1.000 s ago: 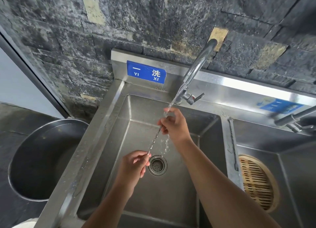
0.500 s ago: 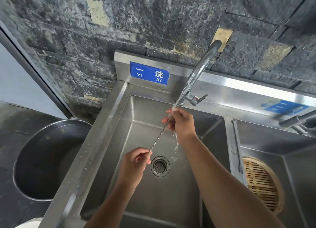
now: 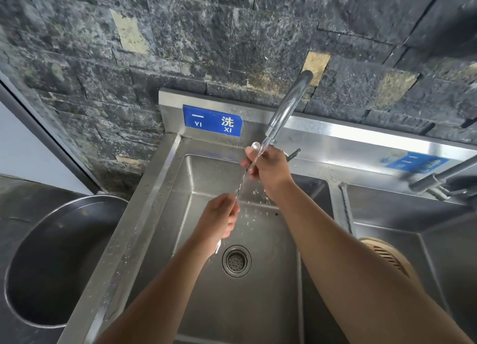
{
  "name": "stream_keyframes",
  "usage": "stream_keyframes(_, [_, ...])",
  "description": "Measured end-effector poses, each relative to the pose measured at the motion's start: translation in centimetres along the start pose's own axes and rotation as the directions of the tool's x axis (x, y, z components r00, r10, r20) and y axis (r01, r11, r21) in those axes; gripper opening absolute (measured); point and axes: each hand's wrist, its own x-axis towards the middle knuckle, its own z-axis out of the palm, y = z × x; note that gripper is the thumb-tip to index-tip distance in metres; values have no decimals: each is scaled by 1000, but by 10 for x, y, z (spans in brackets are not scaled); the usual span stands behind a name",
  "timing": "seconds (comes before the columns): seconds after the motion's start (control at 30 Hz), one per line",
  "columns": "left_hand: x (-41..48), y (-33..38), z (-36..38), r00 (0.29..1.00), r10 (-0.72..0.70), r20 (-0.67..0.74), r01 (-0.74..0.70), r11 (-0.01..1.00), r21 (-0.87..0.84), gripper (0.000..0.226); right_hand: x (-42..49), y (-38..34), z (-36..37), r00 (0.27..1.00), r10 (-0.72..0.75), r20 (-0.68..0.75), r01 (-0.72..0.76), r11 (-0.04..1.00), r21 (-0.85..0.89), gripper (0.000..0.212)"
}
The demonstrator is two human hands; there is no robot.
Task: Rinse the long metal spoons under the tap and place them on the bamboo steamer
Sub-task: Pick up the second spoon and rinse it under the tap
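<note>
Under tap [image 3: 286, 108], L hand [image 3: 219, 219] & R hand [image 3: 268, 168] grip spoon [image 3: 242, 181] (bowl up toward tap, axis diagonal).

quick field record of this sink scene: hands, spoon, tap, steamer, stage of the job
left hand: grips the lower part of the long spoon over the left basin
right hand: pinches the long spoon near its upper end
long spoon: tilted, bowl end up, in the water stream
tap: running
bamboo steamer: in the right basin, partly hidden by the right forearm; no spoon on the part that shows
second spoon: lies along the divider between the basins
stage: rinsing, spoon not yet placed
</note>
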Motion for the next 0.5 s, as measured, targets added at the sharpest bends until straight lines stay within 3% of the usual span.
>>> stream_keyframes(0.17, [30, 43, 23, 983, 182, 18, -180, 982, -55, 38, 2, -4, 4, 991, -130, -9, 120, 934, -338, 34])
stream_keyframes(0.33, [46, 59, 41, 971, 234, -44, -236, 971, -28, 43, 11, -17, -5, 993, -113, -31, 103, 968, -230, 35])
stream_keyframes(0.5, [43, 54, 45, 984, 168, -65, -170, 985, -27, 40, 20, -22, -8, 992, -111, -67, 92, 965, -244, 35])
